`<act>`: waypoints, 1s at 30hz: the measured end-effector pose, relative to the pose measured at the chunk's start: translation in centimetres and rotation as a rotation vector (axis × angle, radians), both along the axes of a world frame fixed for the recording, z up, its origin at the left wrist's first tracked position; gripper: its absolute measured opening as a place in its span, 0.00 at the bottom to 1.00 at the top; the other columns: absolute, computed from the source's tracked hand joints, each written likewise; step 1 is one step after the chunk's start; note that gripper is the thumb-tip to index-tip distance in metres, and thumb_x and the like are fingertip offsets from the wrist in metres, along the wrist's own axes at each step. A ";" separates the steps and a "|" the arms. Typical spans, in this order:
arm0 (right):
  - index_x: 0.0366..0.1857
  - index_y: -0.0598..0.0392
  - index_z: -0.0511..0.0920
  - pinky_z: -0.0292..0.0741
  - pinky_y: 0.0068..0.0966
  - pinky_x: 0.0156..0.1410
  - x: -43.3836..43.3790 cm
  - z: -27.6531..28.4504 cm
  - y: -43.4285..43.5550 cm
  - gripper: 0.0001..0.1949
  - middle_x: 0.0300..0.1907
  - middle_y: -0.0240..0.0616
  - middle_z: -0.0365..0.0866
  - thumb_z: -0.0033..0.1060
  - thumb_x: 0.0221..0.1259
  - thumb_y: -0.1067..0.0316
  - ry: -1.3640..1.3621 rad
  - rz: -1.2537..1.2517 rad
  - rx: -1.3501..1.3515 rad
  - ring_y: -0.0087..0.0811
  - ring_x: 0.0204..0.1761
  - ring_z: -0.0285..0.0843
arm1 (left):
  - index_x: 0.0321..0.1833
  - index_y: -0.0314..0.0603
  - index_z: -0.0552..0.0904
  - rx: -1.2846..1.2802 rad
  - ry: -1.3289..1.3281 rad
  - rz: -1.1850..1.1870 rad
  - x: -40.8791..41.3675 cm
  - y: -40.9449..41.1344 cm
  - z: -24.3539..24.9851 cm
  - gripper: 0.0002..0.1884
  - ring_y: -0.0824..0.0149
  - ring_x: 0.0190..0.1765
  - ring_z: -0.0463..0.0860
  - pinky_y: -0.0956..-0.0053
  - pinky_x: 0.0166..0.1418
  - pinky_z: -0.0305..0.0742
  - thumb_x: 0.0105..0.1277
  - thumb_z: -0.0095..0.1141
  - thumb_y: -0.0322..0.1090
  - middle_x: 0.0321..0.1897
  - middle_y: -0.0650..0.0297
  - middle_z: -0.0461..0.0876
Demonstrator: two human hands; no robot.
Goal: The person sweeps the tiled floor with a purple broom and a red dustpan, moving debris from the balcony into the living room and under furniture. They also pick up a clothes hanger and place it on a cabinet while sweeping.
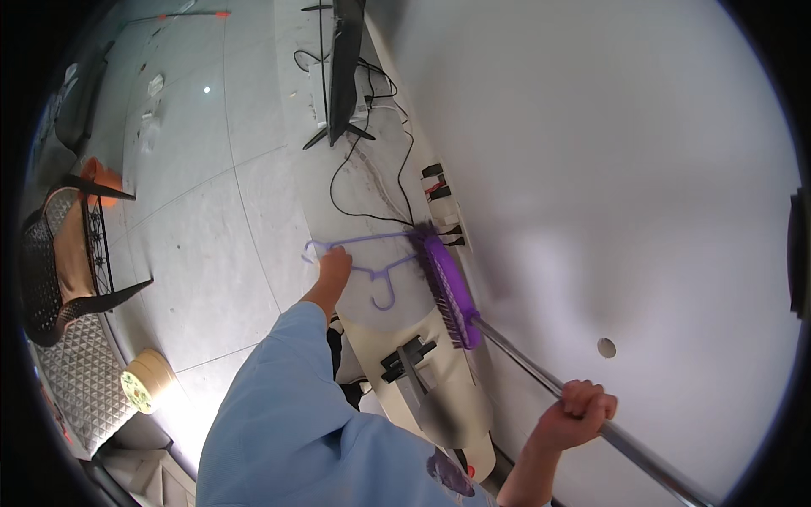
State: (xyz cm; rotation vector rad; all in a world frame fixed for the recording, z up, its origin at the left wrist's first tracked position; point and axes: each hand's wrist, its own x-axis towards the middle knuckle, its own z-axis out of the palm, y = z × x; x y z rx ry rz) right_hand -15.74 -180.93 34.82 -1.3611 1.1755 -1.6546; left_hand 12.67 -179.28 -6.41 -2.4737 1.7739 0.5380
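Observation:
My left hand (334, 265) grips light-purple plastic hangers (367, 239) over the marbled top of a long cabinet (361, 187). One hanger hook (383, 303) curls toward me; the far ends of the hangers pass behind the broom. In my right hand (575, 417) is the metal handle (519, 361) of a broom, fist closed round it. Its purple head (453, 288), with dark bristles facing the hangers, is tilted beside the wall. Fluffy dark dust or bristle clings near the head's far end, though I cannot tell which.
A flat black screen (345, 79) stands on the cabinet, with loose black cables (332, 187) trailing. Plugs sit in a power strip (443, 209) by the white wall (602, 190). Black remote-like items (405, 360) lie nearer me. An orange bin (101, 180) and a round stool (149, 379) stand left.

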 end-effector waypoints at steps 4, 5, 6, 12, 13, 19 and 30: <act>0.18 0.48 0.55 0.48 0.17 0.19 1.0 1.1 -0.4 0.10 0.10 0.24 0.48 0.34 0.57 0.71 -0.140 0.017 0.086 0.17 0.14 0.42 | 0.27 0.47 0.81 -0.021 0.024 -0.113 -0.3 2.2 -1.5 0.06 0.58 0.37 0.79 0.66 0.31 0.74 0.52 0.49 0.30 0.24 0.60 0.80; 0.18 0.48 0.55 0.48 0.16 0.19 1.2 1.1 -0.5 0.10 0.10 0.24 0.48 0.35 0.57 0.71 -0.146 0.011 0.114 0.17 0.14 0.42 | 0.27 0.47 0.80 -0.017 0.039 -0.095 -0.1 3.6 -1.5 0.05 0.58 0.36 0.79 0.66 0.31 0.74 0.53 0.49 0.31 0.24 0.59 0.80; 0.18 0.48 0.56 0.47 0.16 0.19 1.2 0.9 -0.5 0.10 0.10 0.24 0.47 0.35 0.57 0.71 -0.157 -0.005 0.135 0.17 0.13 0.42 | 0.26 0.46 0.80 -0.019 0.051 -0.089 0.2 4.7 -0.8 0.05 0.58 0.34 0.79 0.65 0.31 0.74 0.53 0.49 0.31 0.24 0.59 0.79; 0.19 0.49 0.57 0.46 0.16 0.17 3.1 3.0 -0.8 0.10 0.11 0.24 0.48 0.37 0.57 0.72 -0.220 0.047 0.055 0.17 0.13 0.42 | 0.30 0.44 0.77 0.043 0.095 -0.063 5.4 14.3 5.4 0.05 0.57 0.29 0.80 0.63 0.29 0.73 0.53 0.47 0.30 0.23 0.57 0.79; 0.19 0.50 0.57 0.46 0.16 0.17 3.7 3.7 -1.1 0.10 0.11 0.25 0.48 0.37 0.57 0.73 -0.225 0.081 0.028 0.17 0.13 0.43 | 0.30 0.44 0.77 0.057 0.116 -0.009 6.2 16.3 6.6 0.05 0.56 0.29 0.80 0.62 0.29 0.72 0.53 0.46 0.30 0.23 0.56 0.78; 0.19 0.54 0.62 0.51 0.17 0.19 8.3 5.4 -2.0 0.09 0.11 0.26 0.55 0.42 0.57 0.74 -0.187 0.020 -0.165 0.17 0.14 0.47 | 0.30 0.43 0.76 0.072 0.150 0.401 8.2 27.5 14.3 0.08 0.52 0.32 0.78 0.57 0.33 0.71 0.59 0.47 0.39 0.25 0.55 0.78; 0.14 0.53 0.64 0.57 0.18 0.23 13.0 -1.0 -2.3 0.13 0.11 0.27 0.59 0.53 0.53 0.74 -0.446 0.213 0.130 0.18 0.15 0.54 | 0.29 0.37 0.76 -0.101 0.472 1.071 7.6 42.1 12.6 0.11 0.61 0.20 0.76 0.68 0.25 0.69 0.59 0.48 0.39 0.18 0.56 0.75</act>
